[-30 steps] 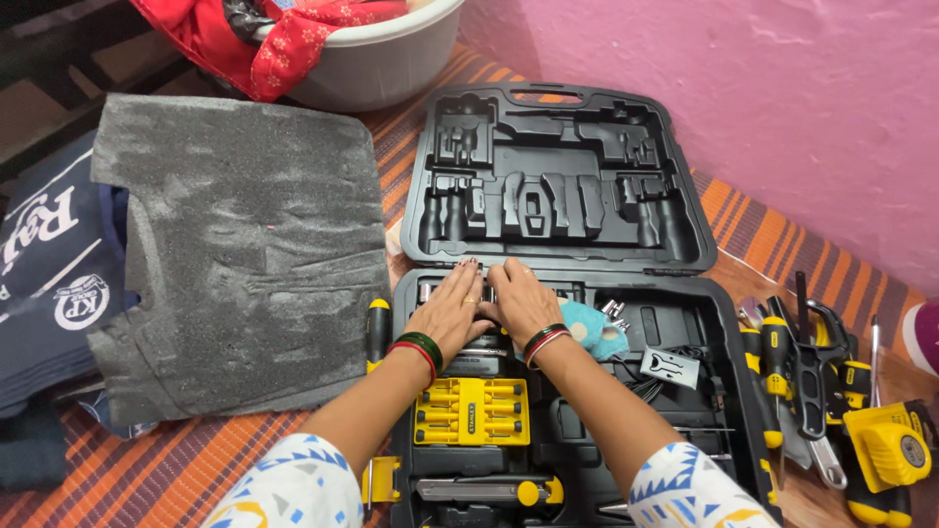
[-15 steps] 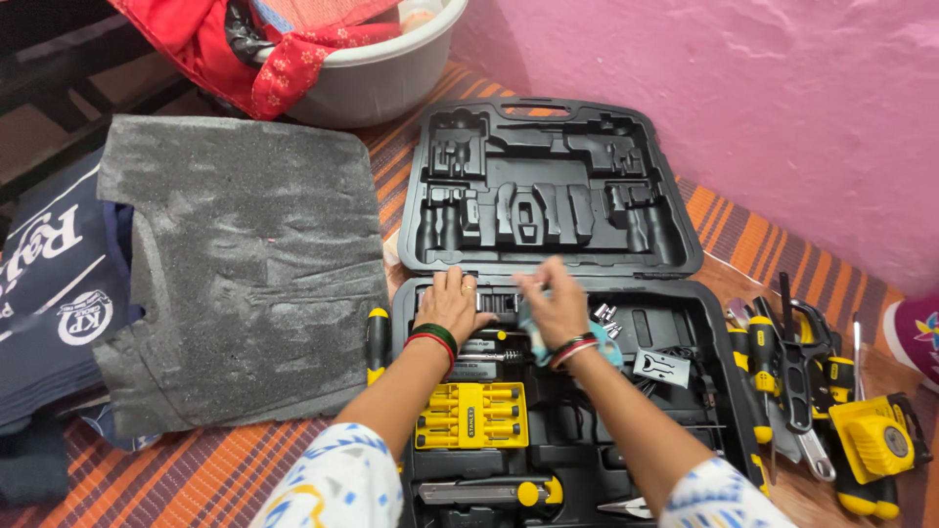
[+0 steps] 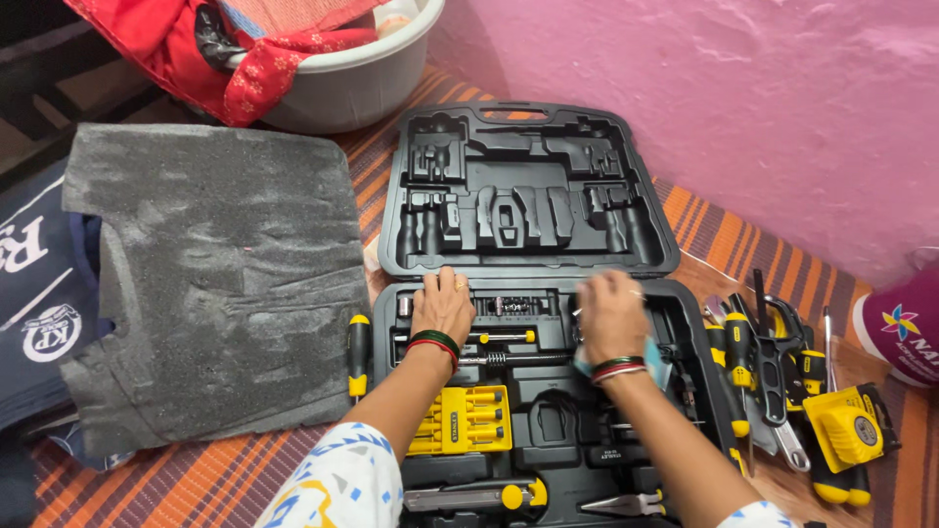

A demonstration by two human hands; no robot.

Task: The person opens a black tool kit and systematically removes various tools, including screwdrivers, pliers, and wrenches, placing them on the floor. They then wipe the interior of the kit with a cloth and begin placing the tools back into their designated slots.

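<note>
Flat-palmed hands (image 3: 442, 305) on moulded plastic case (image 3: 685, 323)

Off to the left there's a big sheet of grey foam (image 3: 210, 279) lying flat on the striped orange mat (image 3: 186, 474), partly covering some dark blue cloth with white print (image 3: 34, 293). Up top sits a pale plastic tub (image 3: 342, 83) stuffed with red patterned fabric (image 3: 196, 49). The wall (image 3: 734, 108) behind is rough pink plaster. Far right, a pile of loose yellow-and-black hand tools (image 3: 773, 372) with a yellow tape measure (image 3: 843, 427) near the front, and a maroon bag (image 3: 905, 332) at the edge.
</note>
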